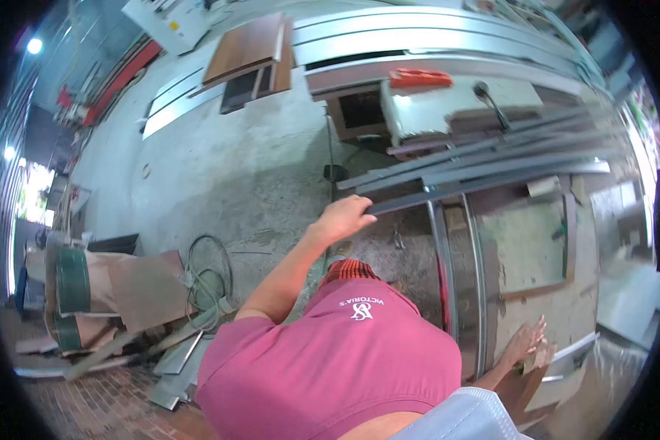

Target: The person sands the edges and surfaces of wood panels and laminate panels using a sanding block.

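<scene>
My left hand (347,218) is closed around the near end of a long grey metal bar (484,181), which runs off to the right across the work surface. Two more metal bars (443,268) lie crosswise, extending from under it toward my body. Over on the right, my right hand (526,342) has its fingers stretched out, low above a board (513,312) and beside torn brown scraps (543,357). Between the hands a framed pale panel (526,246) lies flat.
Several metal strips (484,150) are stacked beyond the held bar. A white-topped bench (447,110) bears an orange-red object (419,78). Brown boards (246,48) lie farther back on long silvery panels (433,33). A coiled cable (209,275) and sheet scraps (150,290) are at left.
</scene>
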The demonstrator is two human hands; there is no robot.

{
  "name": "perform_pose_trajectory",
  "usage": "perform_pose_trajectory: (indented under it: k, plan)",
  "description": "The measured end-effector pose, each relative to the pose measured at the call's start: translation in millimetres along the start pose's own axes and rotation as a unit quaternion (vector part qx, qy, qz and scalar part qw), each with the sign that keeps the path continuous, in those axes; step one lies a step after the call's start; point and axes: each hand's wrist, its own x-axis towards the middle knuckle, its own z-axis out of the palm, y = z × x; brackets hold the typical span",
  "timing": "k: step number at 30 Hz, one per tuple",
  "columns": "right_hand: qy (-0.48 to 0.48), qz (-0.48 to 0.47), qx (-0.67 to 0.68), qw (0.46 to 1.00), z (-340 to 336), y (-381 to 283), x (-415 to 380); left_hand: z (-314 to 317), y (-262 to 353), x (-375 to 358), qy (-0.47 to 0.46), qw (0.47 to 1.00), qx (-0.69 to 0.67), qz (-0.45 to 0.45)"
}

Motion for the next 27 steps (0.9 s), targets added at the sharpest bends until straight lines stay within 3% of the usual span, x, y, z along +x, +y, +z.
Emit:
perform_pose_trajectory:
  k: [2,3,5,7,9,11,13,14,16,21,23,24,25,27]
  plan:
    - [0.021,-0.163,0.119,0.979,-4.1,-44.4,-6.2,3.0,-9.9,6.1,-0.028,0.999,-0.001,0.016]
    - [0.022,-0.166,0.121,0.979,-18.5,-75.5,-16.2,0.3,-11.1,6.1,-0.043,0.999,-0.005,0.023]
    - [-0.064,-0.193,0.339,0.919,-63.6,-157.1,-44.5,-2.6,-18.2,4.5,-0.056,0.997,-0.022,0.039]
    - [-0.132,-0.197,0.410,0.881,-99.7,-223.8,-76.0,-8.3,-28.8,7.4,-0.077,0.994,-0.041,0.058]
    - [-0.212,-0.175,0.428,0.861,-115.6,-274.5,-108.2,-8.6,-41.0,5.8,-0.090,0.988,-0.072,0.104]
    - [-0.312,-0.134,0.550,0.763,-125.3,-316.0,-137.5,-6.7,-52.3,8.8,-0.098,0.986,-0.074,0.115]
    - [-0.365,-0.098,0.606,0.700,-113.6,-339.5,-167.4,-9.3,-58.6,12.3,-0.139,0.976,-0.120,0.117]
    - [-0.367,-0.084,0.594,0.711,-117.7,-349.9,-180.0,-3.5,-64.1,11.1,-0.156,0.972,-0.131,0.120]
    - [-0.415,-0.019,0.651,0.635,-130.5,-373.3,-197.2,0.2,-71.0,15.4,-0.155,0.966,-0.148,0.146]
    - [-0.361,0.066,0.666,0.650,-137.3,-394.5,-225.0,8.8,-85.2,24.7,-0.204,0.941,-0.172,0.210]
    - [-0.363,0.113,0.697,0.608,-143.0,-398.2,-227.3,3.0,-82.6,31.5,-0.209,0.927,-0.169,0.261]
    - [-0.355,0.123,0.726,0.576,-125.7,-396.2,-231.1,-7.5,-79.3,33.0,-0.263,0.924,-0.146,0.237]
    - [-0.340,0.122,0.779,0.513,-111.5,-397.0,-234.5,-19.3,-74.5,35.8,-0.313,0.917,-0.118,0.217]
    - [-0.343,0.191,0.824,0.409,-112.1,-408.8,-236.4,-47.4,-71.1,36.7,-0.310,0.906,-0.007,0.290]
